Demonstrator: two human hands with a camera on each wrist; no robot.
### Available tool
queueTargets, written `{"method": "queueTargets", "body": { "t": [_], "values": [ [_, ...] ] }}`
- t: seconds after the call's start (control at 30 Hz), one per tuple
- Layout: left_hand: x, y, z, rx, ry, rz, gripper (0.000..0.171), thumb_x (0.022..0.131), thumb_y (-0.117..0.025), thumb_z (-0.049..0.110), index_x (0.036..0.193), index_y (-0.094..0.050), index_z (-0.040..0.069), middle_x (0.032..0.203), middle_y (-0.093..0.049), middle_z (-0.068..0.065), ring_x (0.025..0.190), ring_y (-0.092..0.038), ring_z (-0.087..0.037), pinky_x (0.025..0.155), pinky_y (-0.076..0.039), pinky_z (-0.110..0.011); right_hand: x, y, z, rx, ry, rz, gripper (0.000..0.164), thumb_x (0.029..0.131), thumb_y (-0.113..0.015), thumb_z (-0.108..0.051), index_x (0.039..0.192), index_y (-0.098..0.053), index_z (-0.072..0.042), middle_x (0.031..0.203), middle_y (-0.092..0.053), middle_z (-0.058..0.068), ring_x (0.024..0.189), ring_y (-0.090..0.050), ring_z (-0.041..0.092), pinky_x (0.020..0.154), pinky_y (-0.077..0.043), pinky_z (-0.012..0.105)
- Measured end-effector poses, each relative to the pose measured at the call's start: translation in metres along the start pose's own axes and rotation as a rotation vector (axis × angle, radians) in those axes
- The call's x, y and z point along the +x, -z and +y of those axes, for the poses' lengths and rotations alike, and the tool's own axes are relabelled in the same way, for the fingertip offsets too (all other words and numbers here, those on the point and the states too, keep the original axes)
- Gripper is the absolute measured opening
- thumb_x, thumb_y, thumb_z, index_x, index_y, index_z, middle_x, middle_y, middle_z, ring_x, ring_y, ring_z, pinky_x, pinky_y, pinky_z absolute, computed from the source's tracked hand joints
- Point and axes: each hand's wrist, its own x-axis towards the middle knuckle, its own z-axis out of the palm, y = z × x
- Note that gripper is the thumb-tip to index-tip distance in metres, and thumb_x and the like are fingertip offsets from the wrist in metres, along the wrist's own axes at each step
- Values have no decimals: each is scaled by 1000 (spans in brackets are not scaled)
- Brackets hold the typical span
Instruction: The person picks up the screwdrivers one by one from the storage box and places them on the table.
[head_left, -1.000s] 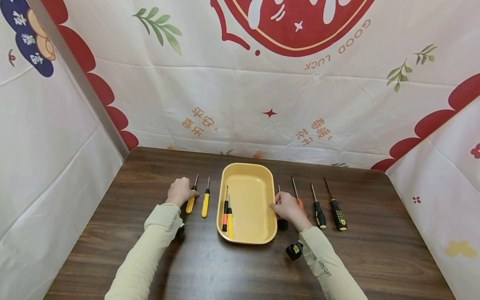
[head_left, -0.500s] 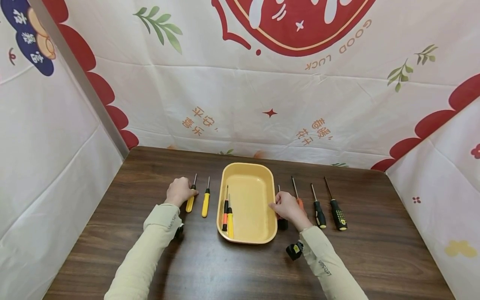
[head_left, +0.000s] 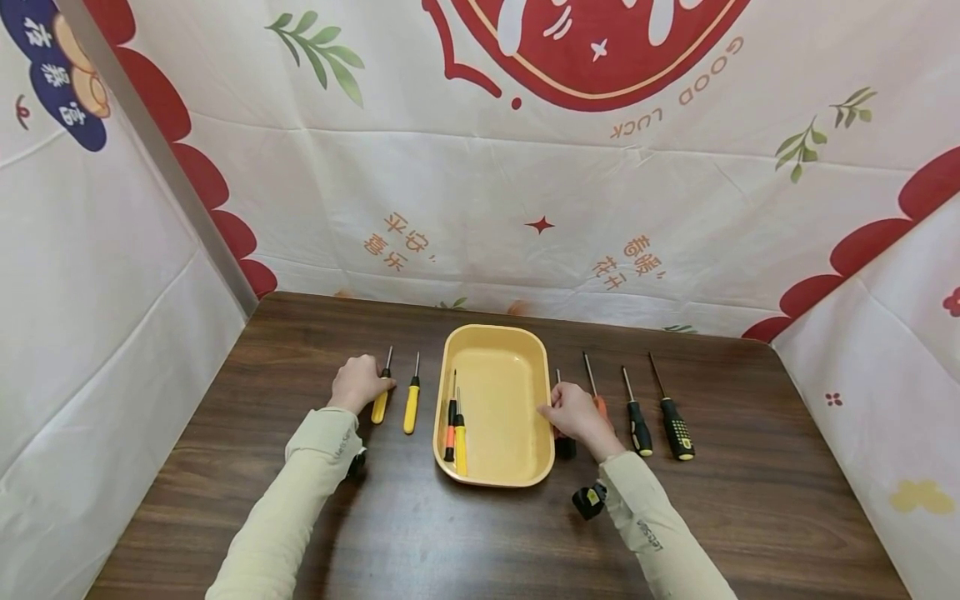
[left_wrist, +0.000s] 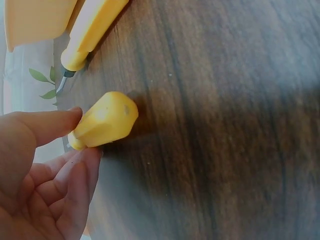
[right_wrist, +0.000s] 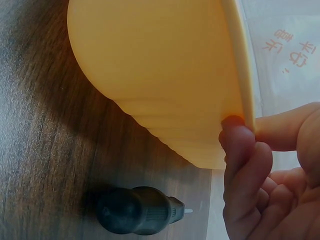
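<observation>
My left hand (head_left: 358, 383) pinches a yellow-handled screwdriver (head_left: 380, 408) between thumb and fingers at the left of the table. In the left wrist view the screwdriver's handle (left_wrist: 112, 119) points toward the camera, and its shaft is hidden. Just right of it lies another yellow screwdriver (head_left: 412, 408). A yellow tray (head_left: 502, 392) stands mid-table, with an orange-and-black screwdriver (head_left: 451, 433) and a thin yellow-and-black screwdriver (head_left: 461, 446) along its left side. My right hand (head_left: 576, 412) pinches the tray's right rim, thumb and fingers on either side of it.
A dark-handled screwdriver (right_wrist: 135, 210) lies beside the tray, partly under my right hand. Farther right are an orange-handled screwdriver (head_left: 600, 407), a black one (head_left: 638, 429) and a larger black-and-yellow one (head_left: 677, 432). A printed cloth (head_left: 480, 208) hangs behind the table.
My left hand and the screwdriver in it have shifted very slightly to the left and away from me. The right hand and the tray look the same.
</observation>
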Motion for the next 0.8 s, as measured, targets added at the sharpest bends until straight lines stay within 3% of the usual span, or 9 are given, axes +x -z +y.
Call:
{"method": "queueTargets", "body": {
  "t": [0.8],
  "values": [
    [-4,5,3,-10,-26,-38,33,81,-66,25,59,-50,7,52,-45,-2,48,-46,-16,44,-34,-27,0,-1,2,-1,-4,0,17,84,-62,-9,78,-48,-1,58,-51,7,42,-51,13,41,-43,25]
  ]
}}
